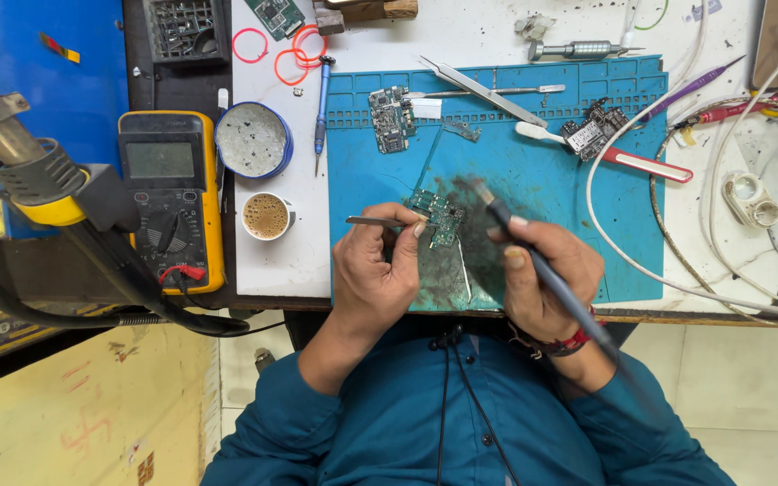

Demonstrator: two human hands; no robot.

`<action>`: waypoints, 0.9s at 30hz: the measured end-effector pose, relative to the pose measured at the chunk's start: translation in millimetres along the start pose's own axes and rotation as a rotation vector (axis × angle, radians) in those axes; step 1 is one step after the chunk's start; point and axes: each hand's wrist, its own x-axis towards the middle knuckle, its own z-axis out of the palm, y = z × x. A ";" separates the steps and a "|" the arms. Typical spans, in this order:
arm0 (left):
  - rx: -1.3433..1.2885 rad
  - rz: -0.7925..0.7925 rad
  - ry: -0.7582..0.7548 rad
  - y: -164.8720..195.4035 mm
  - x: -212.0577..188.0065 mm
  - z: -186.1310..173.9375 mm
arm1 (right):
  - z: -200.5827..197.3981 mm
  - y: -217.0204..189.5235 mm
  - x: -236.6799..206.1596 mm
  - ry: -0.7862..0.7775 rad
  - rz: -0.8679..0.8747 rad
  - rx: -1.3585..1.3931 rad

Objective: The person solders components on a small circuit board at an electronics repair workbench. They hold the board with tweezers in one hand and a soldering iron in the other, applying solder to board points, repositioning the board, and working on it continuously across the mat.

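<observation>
A blue work mat (533,171) covers the bench. Near its front edge, the right hand (547,274) grips a soldering iron (533,256), the left hand (375,265) pinches tweezers (375,220), both tips meeting a small green circuit board (438,214) on the mat.

An electronics repair workshop, seen from above the bench. A blue work mat (533,171) covers the white bench top (272,261) and carries 3 bare circuit boards (393,118), tweezers (483,92) and a toothbrush (614,155). Beside it sit a yellow multimeter (171,193), a round tin of paste (253,140), a small screwdriver (321,112) and a cup of tea (266,216). A hot-air gun (24,162) and loose white cables (677,270) crowd the edges.
</observation>
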 end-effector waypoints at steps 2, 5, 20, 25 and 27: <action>0.002 -0.016 -0.001 0.4 -1.2 -0.3 | 1.7 -3.0 5.0 -0.049 -0.044 -0.063; 0.010 -0.020 0.003 0.6 0.1 0.1 | 4.9 -8.2 18.2 -0.159 -0.159 -0.234; 0.041 0.069 0.041 5.4 4.0 -0.6 | 13.9 -28.2 30.2 -0.285 -0.210 -0.417; 0.063 0.030 0.037 6.0 4.1 -0.4 | 14.1 -21.0 25.4 -0.291 -0.175 -0.426; -0.012 -0.001 0.027 6.4 3.2 -0.6 | 13.7 -15.0 21.1 -0.245 -0.148 -0.358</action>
